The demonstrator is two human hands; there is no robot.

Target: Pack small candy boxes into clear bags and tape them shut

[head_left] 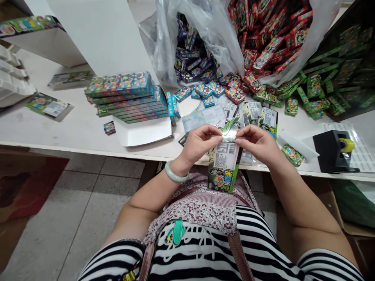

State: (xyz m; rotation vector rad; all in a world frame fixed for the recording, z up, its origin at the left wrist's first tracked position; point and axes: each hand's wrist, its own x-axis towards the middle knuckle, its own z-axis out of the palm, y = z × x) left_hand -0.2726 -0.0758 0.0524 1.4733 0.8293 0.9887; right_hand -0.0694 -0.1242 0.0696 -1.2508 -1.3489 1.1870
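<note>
Both hands meet at the table's front edge over a printed packet [222, 168] with a clear plastic top. My left hand [203, 142] pinches the left side of the clear flap between thumb and fingers. On the opposite side, my right hand [256, 142] grips the same flap in a pinch. The packet hangs below the fingers in front of the apron, showing a barcode and colourful lettering. Behind the hands lie more printed packets [269, 119] and a clear plastic sleeve [205, 115].
Stacked candy boxes [125, 97] stand left in a white carton [146, 132]. Plastic bags hold blue boxes [193, 58] and red boxes [269, 47]; green boxes [315, 89] spill at right. A black tape dispenser [328, 150] sits near the right front edge.
</note>
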